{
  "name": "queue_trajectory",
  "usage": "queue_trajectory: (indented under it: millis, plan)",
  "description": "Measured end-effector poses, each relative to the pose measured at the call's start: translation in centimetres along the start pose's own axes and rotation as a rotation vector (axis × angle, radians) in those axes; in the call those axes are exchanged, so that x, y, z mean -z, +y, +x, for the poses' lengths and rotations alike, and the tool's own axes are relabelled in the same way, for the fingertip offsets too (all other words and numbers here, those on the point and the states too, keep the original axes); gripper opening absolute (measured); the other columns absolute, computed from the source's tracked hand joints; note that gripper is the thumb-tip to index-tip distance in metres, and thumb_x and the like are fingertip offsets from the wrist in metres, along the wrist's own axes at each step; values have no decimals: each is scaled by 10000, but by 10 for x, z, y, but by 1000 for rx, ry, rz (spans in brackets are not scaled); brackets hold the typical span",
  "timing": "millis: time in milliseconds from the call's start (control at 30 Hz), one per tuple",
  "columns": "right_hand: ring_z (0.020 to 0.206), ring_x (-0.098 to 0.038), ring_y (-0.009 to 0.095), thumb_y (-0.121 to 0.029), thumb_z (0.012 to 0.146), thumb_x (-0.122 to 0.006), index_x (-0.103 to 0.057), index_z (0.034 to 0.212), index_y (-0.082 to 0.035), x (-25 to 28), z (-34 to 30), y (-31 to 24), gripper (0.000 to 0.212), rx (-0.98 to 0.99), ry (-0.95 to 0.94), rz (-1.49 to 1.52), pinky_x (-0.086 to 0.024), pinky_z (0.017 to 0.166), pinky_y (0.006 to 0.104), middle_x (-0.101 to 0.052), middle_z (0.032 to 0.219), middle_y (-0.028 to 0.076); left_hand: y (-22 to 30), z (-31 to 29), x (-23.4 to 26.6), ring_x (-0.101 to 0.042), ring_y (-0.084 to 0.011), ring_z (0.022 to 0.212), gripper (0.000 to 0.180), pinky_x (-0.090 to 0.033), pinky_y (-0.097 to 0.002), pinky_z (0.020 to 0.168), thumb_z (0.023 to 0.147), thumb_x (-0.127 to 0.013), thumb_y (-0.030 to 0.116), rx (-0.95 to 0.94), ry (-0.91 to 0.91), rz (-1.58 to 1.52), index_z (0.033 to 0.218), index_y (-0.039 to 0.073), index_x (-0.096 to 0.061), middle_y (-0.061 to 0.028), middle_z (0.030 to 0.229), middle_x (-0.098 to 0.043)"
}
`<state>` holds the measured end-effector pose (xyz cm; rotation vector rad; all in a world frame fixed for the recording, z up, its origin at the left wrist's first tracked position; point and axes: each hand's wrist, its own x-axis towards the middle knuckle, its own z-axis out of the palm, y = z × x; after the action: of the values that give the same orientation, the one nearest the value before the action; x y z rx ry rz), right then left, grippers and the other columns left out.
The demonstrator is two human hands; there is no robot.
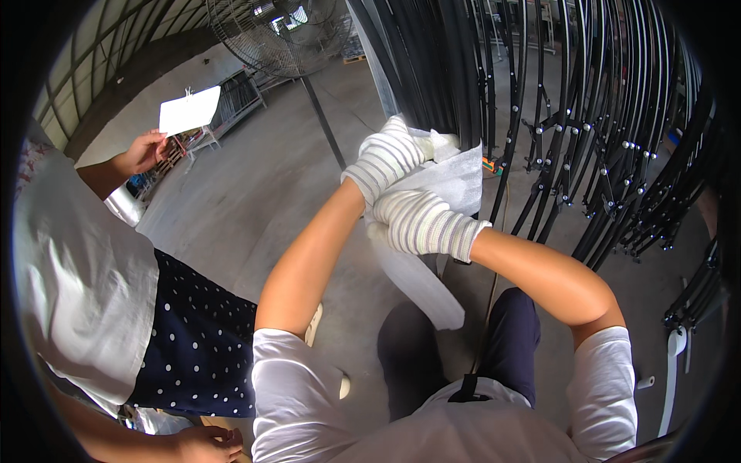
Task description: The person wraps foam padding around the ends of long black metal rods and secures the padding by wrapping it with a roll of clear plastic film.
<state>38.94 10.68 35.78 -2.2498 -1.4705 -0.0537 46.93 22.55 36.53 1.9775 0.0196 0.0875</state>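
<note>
A bundle of long black tubes (428, 69) hangs in front of me, with a white foam wrapping strip (455, 177) passed around its lower end. My left hand (386, 158), in a striped knit glove, is closed on the strip at the left side of the bundle. Just below and to the right, my right hand (424, 222), gloved alike, grips the strip too. The loose tail of the strip dangles beneath it toward my knees. My fingertips are partly hidden by the gloves and the foam.
Many black rods with jointed brackets (575, 127) hang on the right. A person (85, 270) stands close at left, holding a white sheet (190, 110). A large fan (278, 35) stands behind, on a pole. White rolls (677, 341) lie at lower right.
</note>
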Motion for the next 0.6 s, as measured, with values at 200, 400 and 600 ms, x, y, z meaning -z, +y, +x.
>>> queue_trajectory:
  millis: [200,400,600]
  plan:
    - [704,-603,291,-327,803,-465,-628,769,-20,1,5,0,350,-163,-28,-26,-471,692,368,-612,708,144,6,-6,0,-574,-211,919,532,-441,-313,840,784,-561,351,243,-324,-919,1157,-12,-445,-122,1068,-572]
    - [725,-605,274,-337,821,-448,-602,869,-43,2,6,6,335,-204,-2,-19,-471,698,375,-619,746,123,47,-67,5,-522,-165,1003,746,-399,-291,896,695,-686,397,-157,-479,-162,1242,-7,-379,-107,1111,-548]
    - [977,-541,198,-330,884,-338,-525,1071,-43,-39,17,18,389,-53,-100,-360,-384,883,294,-578,1035,104,-1,-58,9,-430,-237,1134,1092,-345,-292,949,583,-761,422,-471,-235,249,1332,-42,-116,-202,1236,-420]
